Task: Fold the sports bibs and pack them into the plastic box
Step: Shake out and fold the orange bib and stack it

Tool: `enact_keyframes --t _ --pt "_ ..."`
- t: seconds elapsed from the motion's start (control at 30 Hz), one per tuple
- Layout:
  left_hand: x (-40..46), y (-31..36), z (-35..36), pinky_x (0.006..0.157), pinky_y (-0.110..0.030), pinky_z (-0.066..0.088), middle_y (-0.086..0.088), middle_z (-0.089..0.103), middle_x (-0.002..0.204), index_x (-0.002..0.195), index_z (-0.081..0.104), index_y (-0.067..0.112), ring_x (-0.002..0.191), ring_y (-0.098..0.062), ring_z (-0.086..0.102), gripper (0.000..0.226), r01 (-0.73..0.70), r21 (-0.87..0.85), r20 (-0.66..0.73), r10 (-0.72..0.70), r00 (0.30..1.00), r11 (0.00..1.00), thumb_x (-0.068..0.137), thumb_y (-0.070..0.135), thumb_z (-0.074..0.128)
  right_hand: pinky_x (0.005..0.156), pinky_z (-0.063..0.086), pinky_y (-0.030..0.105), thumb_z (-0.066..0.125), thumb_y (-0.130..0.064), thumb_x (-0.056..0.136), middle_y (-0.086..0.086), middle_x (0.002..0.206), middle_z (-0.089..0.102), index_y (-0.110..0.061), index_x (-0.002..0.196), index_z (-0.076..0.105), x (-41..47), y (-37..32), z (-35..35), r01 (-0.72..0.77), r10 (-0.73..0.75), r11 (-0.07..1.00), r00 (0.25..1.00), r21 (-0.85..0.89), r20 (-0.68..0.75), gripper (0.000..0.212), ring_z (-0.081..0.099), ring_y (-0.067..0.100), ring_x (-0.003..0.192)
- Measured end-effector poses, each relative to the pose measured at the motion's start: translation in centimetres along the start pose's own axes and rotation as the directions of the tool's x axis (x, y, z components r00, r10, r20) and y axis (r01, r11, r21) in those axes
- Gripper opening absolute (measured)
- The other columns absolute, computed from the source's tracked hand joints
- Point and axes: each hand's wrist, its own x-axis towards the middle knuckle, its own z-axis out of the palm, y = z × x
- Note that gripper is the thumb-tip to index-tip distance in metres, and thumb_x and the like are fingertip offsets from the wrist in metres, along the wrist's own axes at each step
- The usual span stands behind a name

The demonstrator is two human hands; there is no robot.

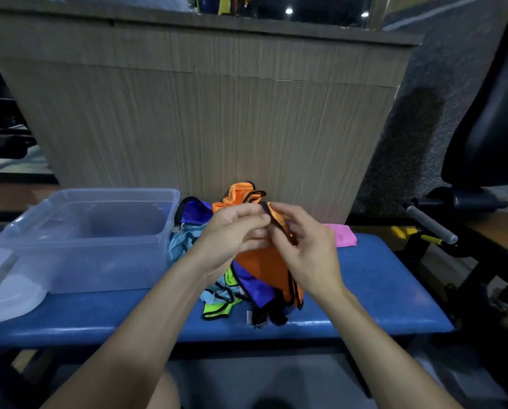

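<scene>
A blue padded bench (379, 290) is standing against a wood-grain panel (202, 119). Both hands, left (235, 231) and right (305, 246), are pinching the orange bib (264, 261) above the bib pile (232, 293), beside the plastic box (99, 261) sitting at the bench's left end.

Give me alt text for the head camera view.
Two hands, left hand and right hand, hold up an orange bib over a pile of coloured bibs on a blue bench, beside an empty clear plastic box.

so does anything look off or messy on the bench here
Mostly the bibs: a tangled, unfolded heap on the blue bench. One pink piece lies apart to the right. The plastic box looks empty.
</scene>
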Motion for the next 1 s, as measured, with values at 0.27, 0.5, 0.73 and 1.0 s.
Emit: enact_keyframes --t 0.27,0.5,0.73,1.0 --pt "0.1 -0.6 -0.7 0.078 -0.018 0.048 0.012 0.066 0.1 0.101 0.07 0.028 0.091 -0.01 0.064 0.017 -0.372 0.626 0.016 0.466 0.885 0.685 0.088 0.019 0.077 0.087 0.053 0.028 0.059 -0.01 0.102 -0.001 0.099 0.079 -0.013 0.107 0.076 0.4 0.2 -0.7 -0.284 0.28 0.888 0.958 0.361 0.064 0.018 0.072 0.011 0.096" --pt "1.1 0.2 -0.8 0.088 -0.018 0.041 0.015 0.058 0.105 0.108 0.07 0.026 0.105 -0.004 0.053 0.019 -0.459 0.816 0.185 0.595 0.782 0.35 0.09 0.027 0.075 0.072 0.037 0.042 0.054 -0.037 0.103 0.014 0.077 0.055 -0.015 0.092 0.075 0.9 0.4 -0.8 -0.381 0.33 0.818 0.925 0.432 0.19 0.033 0.046 0.024 0.076" --pt "1.8 1.5 -1.2 0.088 -0.031 0.045 0.016 0.057 0.11 0.112 0.07 0.03 0.104 -0.01 0.048 0.021 -0.522 0.835 0.35 0.566 0.747 0.173 0.091 0.031 0.072 0.074 0.035 0.044 0.054 -0.042 0.096 0.014 0.084 0.053 0.008 0.097 0.061 1.4 0.4 -1.1 -0.403 0.322 0.808 0.913 0.43 0.25 0.05 0.045 0.025 0.081" --pt "3.0 2.3 -1.7 0.087 -0.04 0.047 0.013 0.062 0.105 0.091 0.065 0.024 0.101 -0.013 0.051 0.014 -0.561 0.824 0.431 0.55 0.715 0.084 0.089 0.035 0.074 0.074 0.035 0.047 0.052 -0.039 0.096 0.013 0.087 0.052 0.011 0.102 0.058 1.9 0.1 -1.5 -0.446 0.331 0.797 0.887 0.408 0.324 0.051 0.045 0.026 0.084"
